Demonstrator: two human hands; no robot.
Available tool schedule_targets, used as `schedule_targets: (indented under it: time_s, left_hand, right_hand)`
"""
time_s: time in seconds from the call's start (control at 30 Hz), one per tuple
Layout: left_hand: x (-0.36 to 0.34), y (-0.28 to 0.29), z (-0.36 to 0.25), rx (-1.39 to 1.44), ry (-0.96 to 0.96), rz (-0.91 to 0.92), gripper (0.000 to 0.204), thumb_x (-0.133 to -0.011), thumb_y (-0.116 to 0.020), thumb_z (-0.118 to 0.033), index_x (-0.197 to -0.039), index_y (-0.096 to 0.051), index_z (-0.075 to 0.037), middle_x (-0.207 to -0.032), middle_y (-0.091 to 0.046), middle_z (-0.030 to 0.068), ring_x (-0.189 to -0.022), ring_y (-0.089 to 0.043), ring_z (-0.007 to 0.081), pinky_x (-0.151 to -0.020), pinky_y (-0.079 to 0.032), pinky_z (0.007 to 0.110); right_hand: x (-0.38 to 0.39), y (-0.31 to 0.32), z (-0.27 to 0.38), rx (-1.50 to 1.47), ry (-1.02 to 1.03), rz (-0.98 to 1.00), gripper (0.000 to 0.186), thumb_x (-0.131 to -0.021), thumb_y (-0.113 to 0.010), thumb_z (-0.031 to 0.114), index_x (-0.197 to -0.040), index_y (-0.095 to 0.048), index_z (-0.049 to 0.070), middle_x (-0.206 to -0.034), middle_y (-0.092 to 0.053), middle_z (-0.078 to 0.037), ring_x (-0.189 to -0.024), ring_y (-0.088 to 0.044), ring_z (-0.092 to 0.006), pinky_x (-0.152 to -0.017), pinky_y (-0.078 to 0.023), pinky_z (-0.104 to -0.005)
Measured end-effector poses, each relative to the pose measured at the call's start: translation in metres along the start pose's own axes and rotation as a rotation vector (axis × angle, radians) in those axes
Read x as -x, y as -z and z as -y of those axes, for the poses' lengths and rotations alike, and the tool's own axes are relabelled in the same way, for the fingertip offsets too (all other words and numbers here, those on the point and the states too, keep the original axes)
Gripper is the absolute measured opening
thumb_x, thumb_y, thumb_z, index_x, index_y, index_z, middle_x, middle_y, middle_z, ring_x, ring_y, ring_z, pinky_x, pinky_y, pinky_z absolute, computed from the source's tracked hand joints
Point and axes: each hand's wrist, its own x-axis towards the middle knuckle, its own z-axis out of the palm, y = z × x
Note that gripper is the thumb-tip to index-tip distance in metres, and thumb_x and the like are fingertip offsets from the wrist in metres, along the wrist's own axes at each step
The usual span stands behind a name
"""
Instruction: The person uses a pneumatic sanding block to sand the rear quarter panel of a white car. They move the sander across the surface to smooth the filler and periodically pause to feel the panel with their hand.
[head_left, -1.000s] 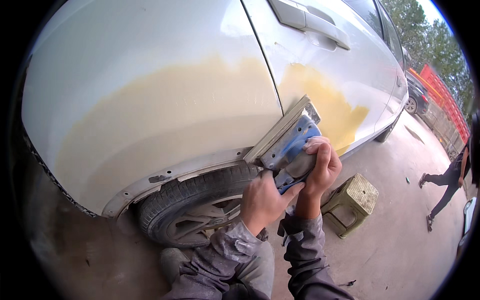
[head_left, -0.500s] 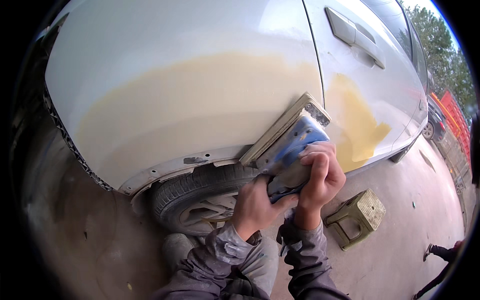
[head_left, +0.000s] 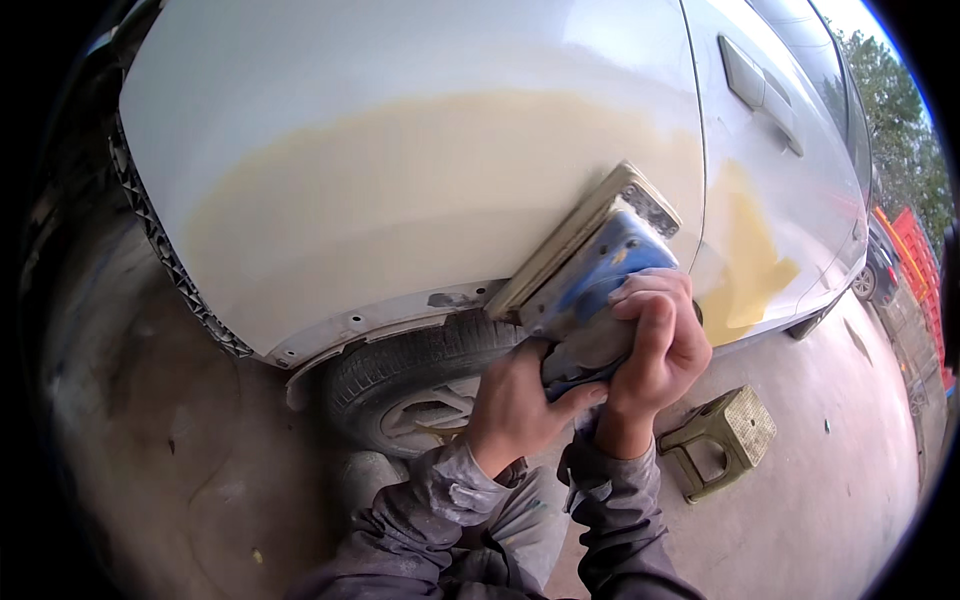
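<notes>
A dusty blue power sander [head_left: 603, 275] with a long rectangular pad lies against the rear side panel [head_left: 450, 185] of a silver-white car, just above the wheel arch. My left hand [head_left: 518, 405] is wrapped round its lower end, thumb across the near side. Higher up, my right hand [head_left: 662, 335] grips the body with curled fingers. The panel carries a broad beige filler patch with yellowish edges. On the door beyond the seam is a smaller yellow patch [head_left: 742, 260]. Dust coats both my hands and sleeves.
Below the arch sits the car's tyre [head_left: 400, 375]. A small greenish plastic stool [head_left: 735, 430] stands on the concrete floor [head_left: 840, 480] to the right. The arch lip [head_left: 400, 315] is bare, with holes. Farther off are a dark car [head_left: 875, 268] and red panels [head_left: 915, 265].
The sander has shifted slightly up and right in view, with both hands still on it. The car also sits farther right in the picture. The person at the lower right has left view.
</notes>
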Motion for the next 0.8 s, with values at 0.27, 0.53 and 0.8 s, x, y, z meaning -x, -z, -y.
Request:
schedule_targets:
  time_s: [0.27,0.53,0.8]
  left_hand:
    - [0.044,0.060,0.021,0.055,-0.054,-0.078,0.061,-0.088,-0.067,-0.055,-0.103,-0.064,0.004,-0.085,-0.068,0.0245,-0.083,-0.069,0.0429,-0.069,-0.054,0.044]
    - [0.038,0.084,0.024,0.025,0.006,-0.040,0.070,-0.081,-0.071,-0.063,-0.102,-0.063,0.003,-0.084,-0.068,0.0254,-0.081,-0.069,0.0455,-0.066,-0.053,0.047]
    - [0.046,0.088,0.023,0.046,0.061,0.012,0.061,-0.085,-0.071,-0.055,-0.094,-0.065,0.005,-0.080,-0.066,0.0278,-0.079,-0.066,0.0477,-0.063,-0.051,0.047]
  right_hand:
    - [0.038,-0.058,0.032,-0.018,0.122,0.210,0.018,-0.088,-0.065,0.010,-0.073,-0.064,0.001,-0.075,-0.066,-0.008,-0.075,-0.060,-0.0228,-0.072,-0.048,-0.0326]
    - [0.029,-0.074,0.043,0.043,0.090,0.123,0.010,-0.084,-0.067,0.006,-0.074,-0.067,0.002,-0.078,-0.068,-0.007,-0.077,-0.062,-0.0235,-0.072,-0.049,-0.0335]
    - [0.033,-0.075,0.048,0.027,0.078,0.168,0.024,-0.093,-0.059,0.011,-0.073,-0.064,-0.001,-0.073,-0.067,-0.007,-0.074,-0.060,-0.0228,-0.074,-0.049,-0.0335]
